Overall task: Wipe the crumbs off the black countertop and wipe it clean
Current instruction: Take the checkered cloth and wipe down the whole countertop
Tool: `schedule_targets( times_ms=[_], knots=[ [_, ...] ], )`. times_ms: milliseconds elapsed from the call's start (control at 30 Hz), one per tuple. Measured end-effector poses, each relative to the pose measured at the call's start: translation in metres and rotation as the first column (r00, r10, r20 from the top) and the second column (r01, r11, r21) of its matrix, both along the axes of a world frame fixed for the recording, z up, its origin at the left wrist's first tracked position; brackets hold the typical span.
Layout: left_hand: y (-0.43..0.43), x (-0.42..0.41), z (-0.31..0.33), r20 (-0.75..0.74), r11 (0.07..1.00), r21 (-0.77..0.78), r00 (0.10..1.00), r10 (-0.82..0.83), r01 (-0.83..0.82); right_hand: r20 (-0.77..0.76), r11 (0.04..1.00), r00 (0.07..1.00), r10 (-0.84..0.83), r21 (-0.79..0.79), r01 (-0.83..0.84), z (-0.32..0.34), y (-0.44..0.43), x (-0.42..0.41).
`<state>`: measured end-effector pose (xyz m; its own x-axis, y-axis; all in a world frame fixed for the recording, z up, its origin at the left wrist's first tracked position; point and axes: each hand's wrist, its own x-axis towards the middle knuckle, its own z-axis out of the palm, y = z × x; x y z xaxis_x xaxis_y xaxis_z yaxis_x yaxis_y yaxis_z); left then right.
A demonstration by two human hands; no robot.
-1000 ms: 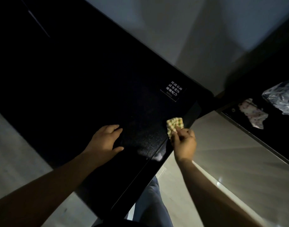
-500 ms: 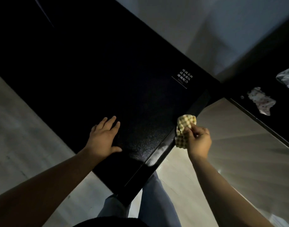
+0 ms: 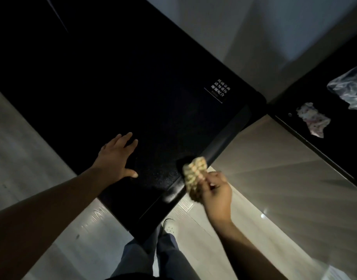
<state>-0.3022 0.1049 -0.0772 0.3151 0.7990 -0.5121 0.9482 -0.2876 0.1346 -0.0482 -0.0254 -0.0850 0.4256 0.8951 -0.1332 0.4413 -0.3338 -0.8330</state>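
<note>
Crumpled rag (image 3: 313, 122), plastic bag (image 3: 349, 89) on neighbouring counter (image 3: 335, 63)

Black speckled countertop (image 3: 117, 93) bearing a white-lettered label (image 3: 220, 90); yellow-and-white checked cloth (image 3: 194, 176) at its near edge; blue-grey trousers (image 3: 147, 257); white shoe (image 3: 170, 227).

The black tabletop (image 3: 133, 87) offers a wide open stretch to the far and left, ending at the wall (image 3: 224, 27). Near the front edge the left hand (image 3: 117, 156) lies flat with its fingers spread. At the right rim the right hand (image 3: 217, 190) grips a checked cloth (image 3: 194, 176), and a bare strip runs between the two hands. A flat label (image 3: 219, 90) sits by the far right corner. Across a strip of floor (image 3: 274, 168), a second dark surface (image 3: 339, 142) carries a crumpled rag (image 3: 313, 120) and a plastic bag (image 3: 349, 87).
</note>
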Motion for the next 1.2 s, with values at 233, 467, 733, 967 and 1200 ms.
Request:
schedule_targets(
  times_ms=[233, 467, 733, 967, 1200],
  knots=[
    [-0.023, 0.013, 0.004, -0.014, 0.987, 0.136, 0.996, 0.087, -0.084, 0.128, 0.999, 0.991, -0.039, 0.024, 0.036, -0.007, 0.042, 0.053],
    [-0.101, -0.004, -0.003, 0.295, 0.919, 0.247, 0.927, 0.231, -0.308, 0.05, 0.992, 0.998, 0.035, 0.121, -0.041, -0.042, -0.001, -0.037],
    [-0.107, -0.046, -0.001, 0.23, 0.945, 0.205, 0.951, 0.205, -0.254, -0.186, 0.994, 0.982, 0.028, 0.11, -0.008, -0.017, -0.034, -0.043],
    [-0.104, -0.061, 0.001, 0.273, 0.979, 0.121, 0.953, 0.129, -0.167, 0.037, 0.996, 0.997, -0.064, 0.069, 0.061, -0.029, -0.018, -0.055],
    [-0.096, -0.093, -0.004, 0.375, 0.991, 0.119, 0.927, 0.007, -0.056, -0.09, 0.981, 0.978, 0.191, 0.04, -0.188, -0.027, -0.099, -0.14]
  ],
)
